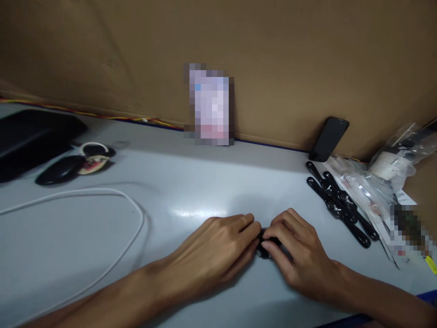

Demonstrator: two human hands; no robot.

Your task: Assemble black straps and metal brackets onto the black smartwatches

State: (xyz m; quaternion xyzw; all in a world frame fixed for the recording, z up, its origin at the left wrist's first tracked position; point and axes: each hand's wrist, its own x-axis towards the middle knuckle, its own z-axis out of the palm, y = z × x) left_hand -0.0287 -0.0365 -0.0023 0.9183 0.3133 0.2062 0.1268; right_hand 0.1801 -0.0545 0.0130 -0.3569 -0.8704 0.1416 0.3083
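Note:
Low in the middle of the head view, a black tool (263, 249) lies between my two hands, close to the tabletop. It is mostly covered, but what shows looks like the middle of a spokeshave. My left hand (228, 241) is closed over its left side with curled fingers. My right hand (300, 250) pinches it from the right between thumb and fingers. To the right, several black spokeshaves (336, 207) with long handles lie in an overlapping pile.
Behind the spokeshaves are clear plastic bags (370, 196) and a white roll (391, 165). A phone (329, 139) leans on the cardboard wall (273, 68). At left are a white cable (136, 205), a black mouse (61, 169) and a dark device (34, 136). A blurred-out packet (211, 107) stands at the back.

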